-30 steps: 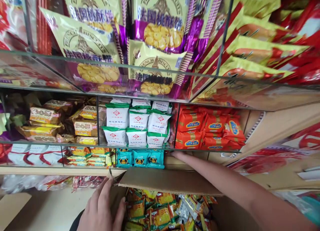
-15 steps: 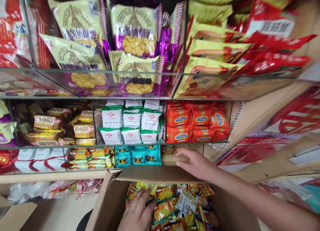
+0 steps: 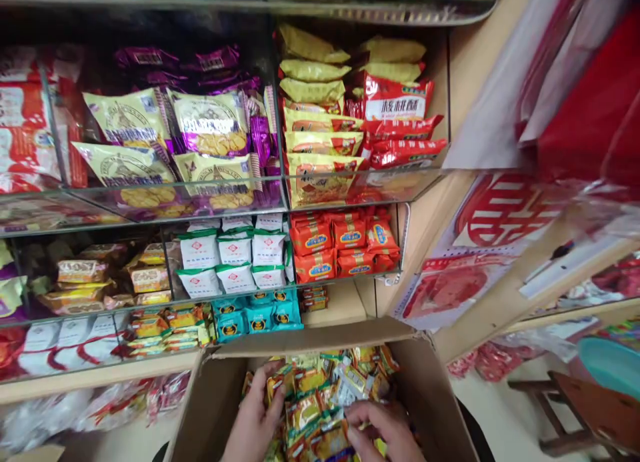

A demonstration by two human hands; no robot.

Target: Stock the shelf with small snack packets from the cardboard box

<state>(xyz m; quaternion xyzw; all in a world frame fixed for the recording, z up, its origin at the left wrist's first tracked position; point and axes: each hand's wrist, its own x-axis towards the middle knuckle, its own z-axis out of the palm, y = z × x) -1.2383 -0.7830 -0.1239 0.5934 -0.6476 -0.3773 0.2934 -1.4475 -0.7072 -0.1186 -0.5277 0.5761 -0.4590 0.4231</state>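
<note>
An open cardboard box (image 3: 320, 338) in front of me holds many small wrapped snacks, mostly orange and yellow. Inside its left part, my left hand (image 3: 253, 415) has its thumb and fingers around a small orange snack packet (image 3: 275, 384). My right hand (image 3: 383, 430) reaches in over the right part, fingers bent and thumb apart, beside an orange-yellow packet (image 3: 331, 442). No packet shows clearly in its grasp. A silver-white packet (image 3: 350, 382) lies among the others between the hands and the box's far side.
Beyond the box, glass-fronted shelves hold cream-and-purple biscuit packs (image 3: 215, 125), red packs (image 3: 313, 239), white-and-green packs (image 3: 235, 249) and teal packs (image 3: 260, 317). A few orange packets (image 3: 314, 299) sit in the low right compartment. At right stand a wooden stool (image 3: 575, 409) and a teal basin (image 3: 613, 365).
My right hand has come down from the low right shelf compartment into the box. My left hand stays inside, now around a packet. The view has swung right and upward.
</note>
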